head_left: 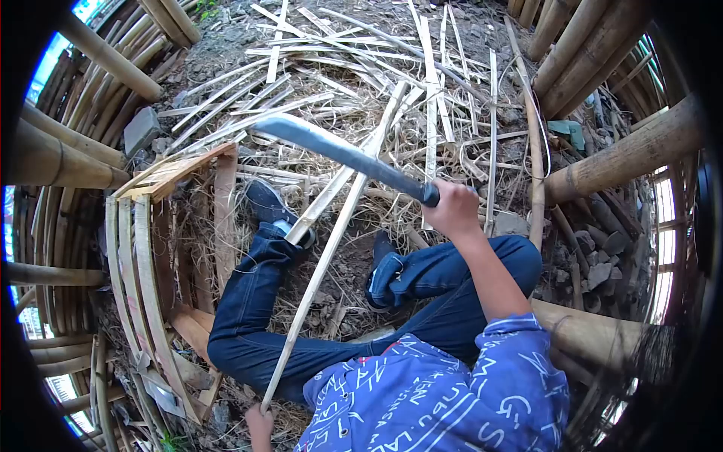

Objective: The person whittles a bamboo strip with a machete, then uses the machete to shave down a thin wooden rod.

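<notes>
My right hand is wrapped round the dark handle of a machete, whose long blade points up and left. The blade passes over the split bamboo pieces in front of me. Low at the left, my left hand grips the near end of a long pale bamboo strip. That strip slants up past my knees and runs under the machete blade. A second split bamboo piece lies beside it, its near end by my shoe.
Many cut bamboo strips and shavings litter the ground ahead. A slatted wooden frame stands to my left. Thick bamboo poles rise on both sides. Broken stones lie at the right, and a grey block sits upper left.
</notes>
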The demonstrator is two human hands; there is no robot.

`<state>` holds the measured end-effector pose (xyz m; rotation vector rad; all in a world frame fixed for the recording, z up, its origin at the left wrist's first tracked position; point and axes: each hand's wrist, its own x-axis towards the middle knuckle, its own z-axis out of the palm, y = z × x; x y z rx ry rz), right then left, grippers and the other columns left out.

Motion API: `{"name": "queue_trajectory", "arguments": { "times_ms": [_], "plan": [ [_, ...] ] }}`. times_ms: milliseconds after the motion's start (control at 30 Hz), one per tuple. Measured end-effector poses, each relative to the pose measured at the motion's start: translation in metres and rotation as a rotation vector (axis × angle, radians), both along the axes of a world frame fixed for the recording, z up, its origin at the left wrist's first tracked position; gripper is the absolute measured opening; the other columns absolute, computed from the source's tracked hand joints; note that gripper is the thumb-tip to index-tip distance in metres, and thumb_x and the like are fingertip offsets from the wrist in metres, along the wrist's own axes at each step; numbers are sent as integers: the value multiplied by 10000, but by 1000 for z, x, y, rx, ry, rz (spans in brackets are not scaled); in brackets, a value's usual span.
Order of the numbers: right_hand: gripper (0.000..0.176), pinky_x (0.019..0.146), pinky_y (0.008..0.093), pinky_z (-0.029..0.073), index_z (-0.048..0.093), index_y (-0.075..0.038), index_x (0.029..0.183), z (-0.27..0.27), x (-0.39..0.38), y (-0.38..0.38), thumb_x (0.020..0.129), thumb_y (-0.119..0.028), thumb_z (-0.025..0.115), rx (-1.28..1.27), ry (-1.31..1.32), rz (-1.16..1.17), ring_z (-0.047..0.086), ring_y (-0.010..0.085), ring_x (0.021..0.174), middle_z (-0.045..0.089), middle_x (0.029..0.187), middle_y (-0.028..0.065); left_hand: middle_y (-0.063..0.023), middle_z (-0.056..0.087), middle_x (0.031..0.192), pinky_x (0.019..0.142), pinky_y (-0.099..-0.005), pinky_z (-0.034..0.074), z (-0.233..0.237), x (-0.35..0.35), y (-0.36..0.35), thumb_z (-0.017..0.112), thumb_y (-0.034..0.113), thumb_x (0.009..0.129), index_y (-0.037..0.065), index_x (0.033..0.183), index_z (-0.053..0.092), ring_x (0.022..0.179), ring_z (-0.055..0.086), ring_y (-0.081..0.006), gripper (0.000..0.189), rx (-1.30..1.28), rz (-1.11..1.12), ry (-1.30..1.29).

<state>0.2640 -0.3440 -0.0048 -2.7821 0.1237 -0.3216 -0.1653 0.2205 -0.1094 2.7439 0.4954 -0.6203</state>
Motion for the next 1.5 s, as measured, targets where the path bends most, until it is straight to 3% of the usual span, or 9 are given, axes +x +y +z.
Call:
{"name": "queue_trajectory", "arguments": {
  "times_ms": [233, 500, 633, 767, 900, 1033, 1133, 1300, 1500],
  "plan": [
    [163, 594, 456, 519, 676, -119, 799, 7, -7, 9, 653, -191, 671, 10, -19, 110, 656, 346, 626, 650, 658, 138, -278, 490, 560, 528, -494, 366, -25, 0, -30, 525, 64, 657, -46, 608, 530, 549, 489, -477, 120, -94, 347, -255],
    [171, 588, 415, 512, 652, -109, 761, 5, -23, 15, 636, -216, 698, -69, 123, 304, 661, 322, 647, 649, 676, 124, -274, 537, 597, 596, -538, 405, -59, -34, -13, 547, 96, 659, -33, 627, 564, 619, 532, -491, 133, 81, 280, -232],
    [163, 619, 429, 517, 628, -105, 728, 15, -5, -1, 638, -218, 702, -244, 186, 325, 669, 314, 655, 658, 681, 115, -270, 538, 608, 598, -526, 431, -36, -9, -33, 539, 95, 630, -14, 600, 525, 614, 539, -477, 114, 78, 218, -338],
    [195, 702, 457, 528, 660, -107, 778, 6, 55, -54, 635, -234, 703, -330, 212, -8, 685, 315, 755, 682, 735, 125, -258, 526, 599, 586, -525, 430, -50, -14, -23, 528, 88, 609, 3, 588, 496, 598, 532, -470, 93, 74, 201, -344],
    [180, 729, 440, 539, 658, -78, 831, 6, 61, -44, 685, -183, 654, -458, 251, 15, 693, 313, 775, 687, 784, 143, -235, 502, 583, 569, -524, 422, -56, -10, -26, 505, 83, 591, 3, 594, 470, 587, 518, -458, 87, 88, 130, -406],
    [177, 699, 457, 532, 654, -86, 828, -6, 46, -23, 689, -194, 660, -286, 223, 28, 687, 331, 733, 677, 750, 155, -243, 496, 581, 555, -519, 418, -30, 8, -49, 496, 88, 584, 0, 593, 469, 579, 510, -463, 93, 55, 186, -417],
    [169, 666, 453, 511, 667, -123, 815, 3, 24, -6, 685, -231, 670, -239, 244, 244, 675, 339, 717, 668, 721, 152, -247, 489, 572, 548, -514, 415, -41, 2, -34, 493, 88, 585, -2, 586, 466, 570, 504, -468, 94, 54, 188, -413],
    [187, 727, 420, 543, 681, -103, 873, 5, 63, -60, 736, -227, 654, -370, 293, -33, 699, 278, 767, 698, 817, 133, -245, 485, 562, 539, -519, 409, -25, 22, -48, 491, 83, 574, -3, 573, 463, 554, 494, -471, 90, 102, 164, -423],
    [227, 765, 457, 532, 671, -113, 874, -12, 40, -40, 679, -230, 667, -385, 376, -29, 674, 318, 846, 690, 853, 137, -236, 495, 554, 533, -524, 413, -37, 12, -42, 503, 91, 582, 15, 576, 485, 564, 517, -468, 79, 130, 182, -371]
  ]
}}
